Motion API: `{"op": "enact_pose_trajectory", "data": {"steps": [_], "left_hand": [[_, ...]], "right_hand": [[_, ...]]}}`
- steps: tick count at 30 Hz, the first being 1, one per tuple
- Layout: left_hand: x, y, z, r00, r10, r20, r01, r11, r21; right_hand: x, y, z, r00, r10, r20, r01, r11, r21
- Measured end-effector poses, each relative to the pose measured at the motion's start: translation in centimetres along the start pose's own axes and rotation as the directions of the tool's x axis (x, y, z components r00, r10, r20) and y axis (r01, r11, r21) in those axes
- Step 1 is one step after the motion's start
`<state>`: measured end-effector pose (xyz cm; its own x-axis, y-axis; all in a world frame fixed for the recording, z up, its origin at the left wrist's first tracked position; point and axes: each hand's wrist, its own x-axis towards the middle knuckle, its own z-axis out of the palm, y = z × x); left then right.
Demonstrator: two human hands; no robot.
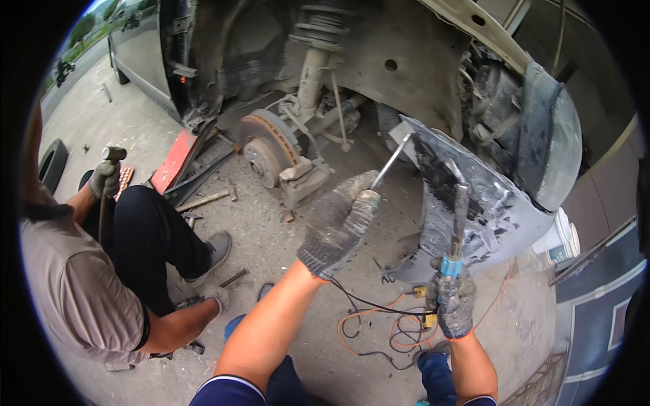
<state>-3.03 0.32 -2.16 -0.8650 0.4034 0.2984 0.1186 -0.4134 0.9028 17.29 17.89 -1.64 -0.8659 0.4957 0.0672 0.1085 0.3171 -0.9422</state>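
My left hand (344,223), in a dirty grey knit glove, grips a slim metal rod (391,158) slanting up to the right. My right hand (452,301), also gloved, is closed round an upright dark tool (461,213) with a blue collar and a cable hanging near it. Both hands are in front of a detached grey fender panel (494,240) with black, scuffed, dented-looking patches. Behind it are the bare brake disc (264,152) and strut (313,74) of a car. I cannot tell whether the rod's tip touches the panel.
A co-worker (84,284) crouches at left with a hammer (112,153). Tools (203,201), a red metal piece (169,166) and tangled cables (379,331) lie on the concrete. A tyre (53,166) is at far left; white buckets (558,237) and blue-grey framed panels (592,311) are at right.
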Motion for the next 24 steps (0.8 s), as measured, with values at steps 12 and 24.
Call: {"op": "enact_pose_trajectory", "data": {"steps": [12, 24], "left_hand": [[-0.3, -1.1, 1.0, 0.95, 0.311, 0.033, -0.312, 0.93, 0.195], [0.5, -1.3, 1.0, 0.963, 0.269, -0.015, -0.26, 0.943, 0.207]], "right_hand": [[-3.2, -0.6, -0.7, 0.971, -0.227, 0.077, 0.239, 0.91, -0.338], [-2.6, -2.0, 0.7, 0.998, -0.041, -0.038, 0.033, 0.982, -0.184]]}}
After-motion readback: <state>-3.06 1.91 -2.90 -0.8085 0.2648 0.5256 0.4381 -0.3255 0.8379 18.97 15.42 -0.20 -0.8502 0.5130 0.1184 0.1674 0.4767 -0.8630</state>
